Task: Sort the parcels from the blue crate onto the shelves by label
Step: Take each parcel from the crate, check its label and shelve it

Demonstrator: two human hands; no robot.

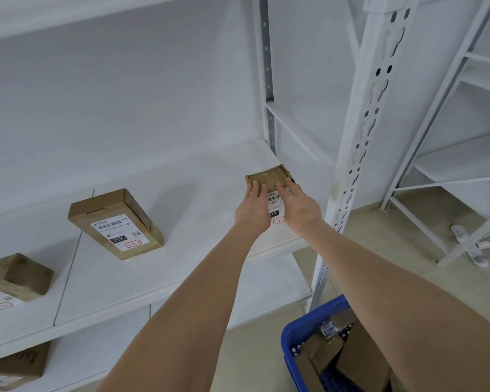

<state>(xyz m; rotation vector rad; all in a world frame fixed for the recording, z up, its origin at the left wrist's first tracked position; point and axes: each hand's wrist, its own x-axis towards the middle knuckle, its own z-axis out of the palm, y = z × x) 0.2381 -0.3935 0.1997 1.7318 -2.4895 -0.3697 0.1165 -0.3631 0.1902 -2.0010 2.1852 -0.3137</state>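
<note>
The shelf (181,250) is showing plain white, and the upright post (359,137) beside it is showing white with a run of dark keyhole slots. The parcel (269,176) at the shelf's right end is showing brown cardboard. Its label (275,206) is showing white with a black barcode, a black band with white digits and a red-outlined box. The second parcel (116,222) is wearing the same brown and the same label pattern. The crate (309,321) is showing bright blue. The floor (379,250) is looking pale beige.
</note>
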